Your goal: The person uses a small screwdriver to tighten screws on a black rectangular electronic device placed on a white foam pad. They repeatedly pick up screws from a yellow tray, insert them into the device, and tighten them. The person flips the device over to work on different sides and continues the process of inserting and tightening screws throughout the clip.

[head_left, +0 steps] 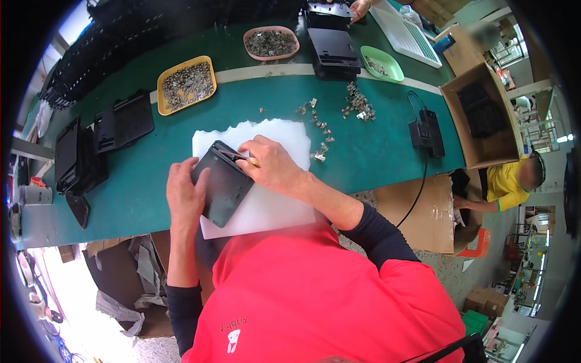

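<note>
Left hand (186, 192) holds black casing (225, 190) by its left edge, presumably to steady it; casing sits on white foam sheet (269, 212), likely against scratches. Right hand (272, 162) pinches slim tool (253, 162) at casing's top end.

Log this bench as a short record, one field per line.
Left hand: on the black panel's left side
Right hand: holding a slim tool at the panel's upper end
Under panel: white foam sheet
Small metal pieces in: yellow tray, pink tray, green tray
Loose on green bench: metal pieces
Bench's right: black adapter, open cardboard box
</note>
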Available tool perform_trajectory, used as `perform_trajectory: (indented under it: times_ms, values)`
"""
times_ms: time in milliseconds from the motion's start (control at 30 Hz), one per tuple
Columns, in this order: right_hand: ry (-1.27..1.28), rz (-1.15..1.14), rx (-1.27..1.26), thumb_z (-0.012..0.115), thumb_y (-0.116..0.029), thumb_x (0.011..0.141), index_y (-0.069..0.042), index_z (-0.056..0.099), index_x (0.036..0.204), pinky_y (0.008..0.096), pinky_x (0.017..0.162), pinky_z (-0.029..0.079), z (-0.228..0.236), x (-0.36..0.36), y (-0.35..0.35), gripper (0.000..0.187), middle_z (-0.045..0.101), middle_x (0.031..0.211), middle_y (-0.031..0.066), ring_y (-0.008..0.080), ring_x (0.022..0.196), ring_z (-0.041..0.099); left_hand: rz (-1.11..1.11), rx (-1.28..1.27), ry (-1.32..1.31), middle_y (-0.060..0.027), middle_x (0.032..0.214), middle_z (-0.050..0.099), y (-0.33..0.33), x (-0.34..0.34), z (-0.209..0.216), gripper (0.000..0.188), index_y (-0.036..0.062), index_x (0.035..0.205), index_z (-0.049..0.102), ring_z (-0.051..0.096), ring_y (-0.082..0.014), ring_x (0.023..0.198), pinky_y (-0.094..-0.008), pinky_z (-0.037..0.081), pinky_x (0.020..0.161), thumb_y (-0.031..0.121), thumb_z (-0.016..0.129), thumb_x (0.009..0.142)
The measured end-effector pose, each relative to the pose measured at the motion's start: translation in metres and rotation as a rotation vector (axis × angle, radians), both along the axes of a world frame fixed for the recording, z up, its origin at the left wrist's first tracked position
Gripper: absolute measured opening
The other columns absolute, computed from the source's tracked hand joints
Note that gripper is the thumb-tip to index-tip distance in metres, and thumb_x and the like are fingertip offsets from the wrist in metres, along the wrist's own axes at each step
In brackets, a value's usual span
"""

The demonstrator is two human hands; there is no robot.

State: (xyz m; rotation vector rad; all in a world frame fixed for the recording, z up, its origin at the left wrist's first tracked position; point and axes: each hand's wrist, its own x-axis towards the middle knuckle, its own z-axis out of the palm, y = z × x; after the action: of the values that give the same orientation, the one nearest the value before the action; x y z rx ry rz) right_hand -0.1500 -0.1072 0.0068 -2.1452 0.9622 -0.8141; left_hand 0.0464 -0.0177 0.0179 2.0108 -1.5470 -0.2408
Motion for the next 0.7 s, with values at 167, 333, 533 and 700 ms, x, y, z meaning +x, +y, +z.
perform_trajectory:
  times_ms: [167,333,533,700]
  values:
    - [0.023,0.082,0.014,0.071,-0.02,0.082,0.002,0.069,0.096,0.0378,0.069,0.05,0.001,0.0,-0.011,0.026,0.063,0.078,0.019,0.0291,0.075,0.063,-0.006,-0.109,0.044,-0.011,0.091,0.062,0.004,-0.001,0.02,0.028,0.0002,0.106,0.067,0.062,-0.025,0.081,-0.0338,0.049,0.074,0.013,0.073,0.082]
    - [0.044,0.254,0.607,0.073,-0.026,0.082,0.003,0.068,0.095,0.0306,0.051,0.046,0.029,-0.016,-0.033,0.032,0.058,0.061,0.0067,0.0149,0.057,0.059,-0.06,-0.165,0.494,-0.0029,0.091,0.062,-0.001,0.003,0.031,0.03,0.0011,0.109,0.066,0.057,-0.0097,0.083,-0.0237,0.047,0.075,0.01,0.076,0.082]
    - [-0.36,-0.114,0.759,0.068,-0.018,0.089,-0.003,0.063,0.091,0.0192,0.037,0.031,0.057,-0.059,-0.063,0.016,0.047,0.057,-0.0049,0.0029,0.043,0.044,-0.026,-0.337,0.438,-0.0042,0.108,0.064,-0.029,0.002,0.046,0.035,0.0031,0.122,0.062,0.059,-0.0097,0.094,-0.0236,0.048,0.08,0.013,0.07,0.089]
    - [-0.884,-0.369,0.622,0.074,-0.015,0.087,-0.013,0.055,0.077,0.0207,0.036,0.025,0.085,-0.119,-0.153,0.022,0.036,0.057,-0.0072,0.0027,0.042,0.034,-0.029,-0.252,0.353,-0.0057,0.106,0.062,-0.021,0.004,0.024,0.026,0.0046,0.112,0.066,0.061,-0.0126,0.089,-0.0251,0.05,0.073,0.008,0.069,0.086]
